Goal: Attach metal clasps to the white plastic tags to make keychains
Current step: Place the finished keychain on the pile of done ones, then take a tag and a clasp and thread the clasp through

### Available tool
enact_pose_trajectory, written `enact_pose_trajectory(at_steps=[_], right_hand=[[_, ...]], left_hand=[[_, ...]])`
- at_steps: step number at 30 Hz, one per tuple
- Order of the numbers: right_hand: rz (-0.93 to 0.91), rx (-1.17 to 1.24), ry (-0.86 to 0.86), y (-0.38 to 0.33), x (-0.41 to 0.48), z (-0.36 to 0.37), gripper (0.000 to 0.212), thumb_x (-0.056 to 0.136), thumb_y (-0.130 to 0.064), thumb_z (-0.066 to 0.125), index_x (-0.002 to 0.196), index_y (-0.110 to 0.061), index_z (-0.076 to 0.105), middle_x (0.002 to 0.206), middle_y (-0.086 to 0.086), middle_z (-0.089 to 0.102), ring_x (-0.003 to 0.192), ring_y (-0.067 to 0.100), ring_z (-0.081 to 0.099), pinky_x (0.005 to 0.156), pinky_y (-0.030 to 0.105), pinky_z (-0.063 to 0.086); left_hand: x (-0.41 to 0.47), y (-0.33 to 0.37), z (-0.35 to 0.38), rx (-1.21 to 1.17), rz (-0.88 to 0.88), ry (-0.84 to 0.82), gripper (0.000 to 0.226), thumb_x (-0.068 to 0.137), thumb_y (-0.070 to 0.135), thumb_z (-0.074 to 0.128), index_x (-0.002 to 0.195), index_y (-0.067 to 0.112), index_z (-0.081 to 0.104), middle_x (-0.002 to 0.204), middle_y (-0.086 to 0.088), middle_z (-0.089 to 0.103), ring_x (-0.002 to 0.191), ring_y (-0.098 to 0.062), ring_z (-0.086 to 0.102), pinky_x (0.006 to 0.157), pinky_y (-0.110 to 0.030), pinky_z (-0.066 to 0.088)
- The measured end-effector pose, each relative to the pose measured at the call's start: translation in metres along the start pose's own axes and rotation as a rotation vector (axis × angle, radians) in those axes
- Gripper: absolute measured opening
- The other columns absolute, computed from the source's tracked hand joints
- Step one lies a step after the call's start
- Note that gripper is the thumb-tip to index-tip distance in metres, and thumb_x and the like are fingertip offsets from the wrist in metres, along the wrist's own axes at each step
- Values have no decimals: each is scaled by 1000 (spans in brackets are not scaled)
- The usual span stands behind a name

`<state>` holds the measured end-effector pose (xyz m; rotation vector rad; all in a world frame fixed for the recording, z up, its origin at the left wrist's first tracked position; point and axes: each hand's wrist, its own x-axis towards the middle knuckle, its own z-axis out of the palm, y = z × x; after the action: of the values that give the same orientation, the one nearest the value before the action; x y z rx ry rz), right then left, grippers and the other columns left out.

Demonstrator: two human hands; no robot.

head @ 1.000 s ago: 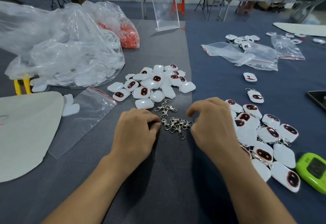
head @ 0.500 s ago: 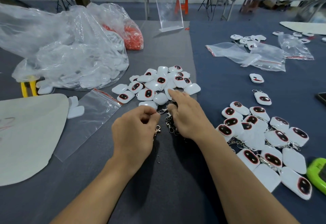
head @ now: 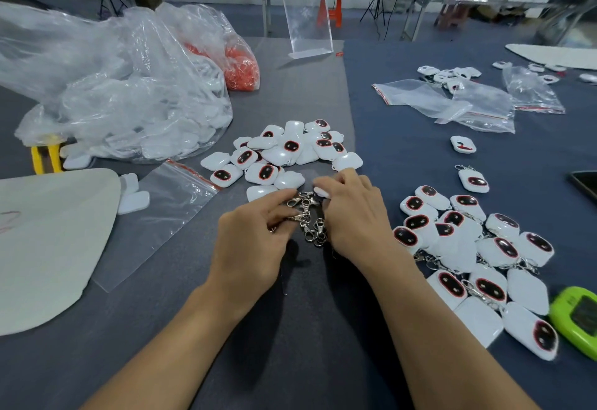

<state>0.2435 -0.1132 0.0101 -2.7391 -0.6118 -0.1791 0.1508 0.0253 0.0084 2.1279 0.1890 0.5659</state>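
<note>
The left hand's [head: 252,248] grip pinches a clasp [head: 298,216]; the right hand's [head: 355,216] grip pinches a white tag [head: 322,191]. Loose tags [head: 284,151] crowd ahead, keychains [head: 468,248] lie to the right, and bare surface [head: 307,329] lies nearer.

Left hand [head: 252,248], right hand [head: 352,216] side by side, palms down (fingertips pinching).

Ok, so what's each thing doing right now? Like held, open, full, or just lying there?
Left hand: pinches one clasp.
Right hand: holds a tag.
Clasp heap: loose, between the hands.
Tag pile: loose, no clasps on.
Keychains: clasps on, heaped at right.
Zip bag: flat, looks empty.
Big bag: crumpled, full of white pieces.
Stand: upright.
</note>
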Motion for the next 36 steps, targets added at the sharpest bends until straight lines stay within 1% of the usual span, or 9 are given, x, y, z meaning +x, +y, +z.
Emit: enact_pose_trajectory(at_steps=[3,7,11,14,17,21,25,32,36], right_hand=[[59,119,156,-1,-4,-1,37,93,-6,54,119,-30,66,103,-1,55,99,26,49,81,32,24],[124,416,438,-6,-20,-11,23,95,-15,64,108,-34,69,82,-10,52,82,17,48,77,27,35],[142,677,382,-22,-40,-12,18,92,-20,69,96,-34,58,80,-14,69,71,7,64,64,20,48],[213,862,265,-28,-46,-11,21,91,-22,68,97,-37,55,77,-14,71,60,6,63,55,17,47],[185,816,151,-27,-45,-12,17,87,-22,66,93,-37,64,74,-15,70,57,4,60,50,11,42],[180,710,76,-24,-46,-13,13,79,-25,75,78,-31,64,70,-18,67,61,2,60,52,10,41],[146,669,46,-23,-46,-13,16,81,-25,82,80,-35,70,73,-14,70,71,-2,66,61,9,46],[114,701,110,-26,-49,-13,14,83,-17,81,85,-31,78,77,-19,74,77,-3,70,76,22,57],[179,806,147,-24,-46,-13,12,83,-15,80,76,-25,79,68,-16,73,66,-1,68,64,17,52]], left_hand=[[0,0,-2,-15,-38,18,38,77,7,83,110,25,76,83,35,69,78,15,67,76,0,44],[1,-1,-6,83,-57,66,20,72,22,90,83,32,77,72,26,71,71,12,66,72,-9,50],[0,1,-7,101,-4,87,28,71,14,88,88,34,77,70,29,67,75,13,65,71,0,42],[1,2,-7,119,22,80,37,72,7,81,96,35,77,77,27,71,81,12,65,77,-1,43],[1,2,-7,92,30,87,38,73,3,79,96,33,77,78,29,69,83,14,65,79,0,43],[0,4,-6,28,16,112,30,77,7,82,94,32,77,78,30,69,80,15,66,76,0,44],[-4,4,-10,72,75,113,31,78,11,82,96,35,77,78,29,70,82,11,67,79,-7,47],[-6,2,-8,300,486,159,32,78,3,73,103,22,77,93,12,76,88,-7,55,83,-12,39],[-7,6,-8,135,169,151,28,79,19,83,100,37,75,83,31,70,85,3,64,82,-6,43]])
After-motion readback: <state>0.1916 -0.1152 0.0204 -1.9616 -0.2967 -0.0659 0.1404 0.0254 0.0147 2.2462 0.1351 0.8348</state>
